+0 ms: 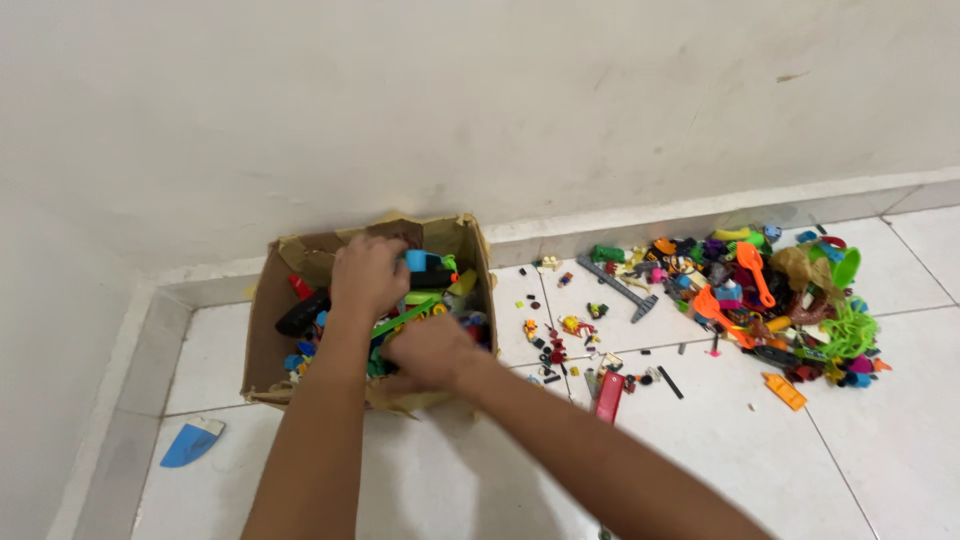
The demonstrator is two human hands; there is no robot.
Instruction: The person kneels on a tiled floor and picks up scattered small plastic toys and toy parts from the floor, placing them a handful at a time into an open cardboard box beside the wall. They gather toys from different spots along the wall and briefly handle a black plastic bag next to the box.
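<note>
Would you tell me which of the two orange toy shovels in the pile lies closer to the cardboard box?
The lower orange shovel, lying at the pile's left edge, is closer to the cardboard box. The other orange shovel lies higher and further right in the pile.

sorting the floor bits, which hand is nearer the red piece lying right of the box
Right. The right hand is at the cardboard box's near right edge, close to the red piece. The left hand is farther away, inside the box.

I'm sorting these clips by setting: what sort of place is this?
Probably a room corner in a home: white floor tiles meeting a plain wall, a torn cardboard box of toys, and a pile of small plastic toys spread on the floor.
</note>
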